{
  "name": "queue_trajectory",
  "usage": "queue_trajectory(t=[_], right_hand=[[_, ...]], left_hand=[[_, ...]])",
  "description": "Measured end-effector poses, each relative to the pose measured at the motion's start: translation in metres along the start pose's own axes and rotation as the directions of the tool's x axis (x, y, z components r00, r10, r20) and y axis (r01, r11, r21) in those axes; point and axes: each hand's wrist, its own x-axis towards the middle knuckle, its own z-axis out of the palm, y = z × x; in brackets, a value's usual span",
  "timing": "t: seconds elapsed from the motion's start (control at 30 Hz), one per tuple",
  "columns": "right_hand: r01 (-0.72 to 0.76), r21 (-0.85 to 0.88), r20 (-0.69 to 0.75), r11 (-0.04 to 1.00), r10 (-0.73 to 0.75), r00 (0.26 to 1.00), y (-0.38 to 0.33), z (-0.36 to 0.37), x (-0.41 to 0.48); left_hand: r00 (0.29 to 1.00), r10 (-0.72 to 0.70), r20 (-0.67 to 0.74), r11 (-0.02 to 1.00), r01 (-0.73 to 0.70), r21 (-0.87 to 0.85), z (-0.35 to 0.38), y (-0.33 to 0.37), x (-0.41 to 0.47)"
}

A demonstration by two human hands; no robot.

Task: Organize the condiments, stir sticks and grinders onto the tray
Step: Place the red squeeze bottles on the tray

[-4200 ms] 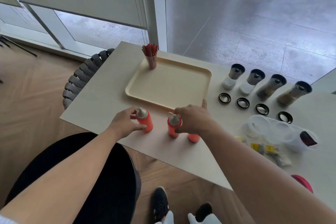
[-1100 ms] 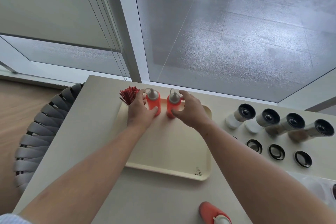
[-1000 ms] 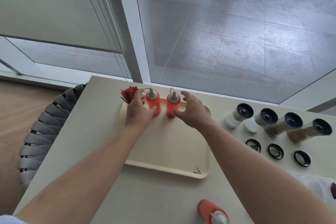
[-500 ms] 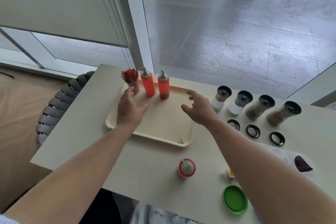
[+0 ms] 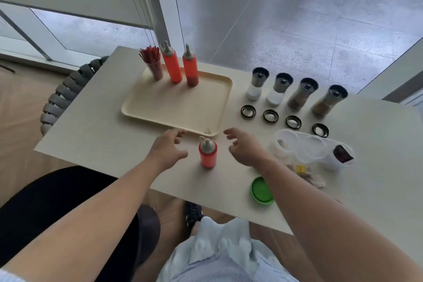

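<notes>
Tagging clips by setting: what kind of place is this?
Probably a cafe or dining area: a serving tray with sauce bottles and stir sticks, four grinders beside it, glass wall behind.

matt plastic tray, metal-topped grinders

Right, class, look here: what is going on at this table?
A person is loading a tray. A cup of stir sticks and two orange bottles stand along its far edge. The left hand and right hand are open either side of a third orange bottle on the table, touching nothing. Four grinders wait off the tray.
</notes>
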Motion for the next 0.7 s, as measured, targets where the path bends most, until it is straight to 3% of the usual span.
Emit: queue_trajectory(t=[0.13, 0.47, 0.7], right_hand=[[0.057, 0.005, 0.086, 0.998, -0.057, 0.995, 0.007, 0.019, -0.018], [0.148, 0.106, -0.005, 0.983, -0.149, 0.989, -0.001, 0.04, -0.013], [0.174, 0.142, -0.046, 0.975, -0.169, 0.985, -0.028, 0.014, 0.023]], left_hand=[[0.99, -0.01, 0.14, 1.0, 0.011, -0.011, 0.018, -0.001, -0.018], [0.983, 0.092, 0.156, 0.992, -0.078, -0.098, 0.032, 0.023, -0.017], [0.976, 0.128, 0.174, 0.981, -0.098, -0.17, -0.006, 0.041, 0.027]])
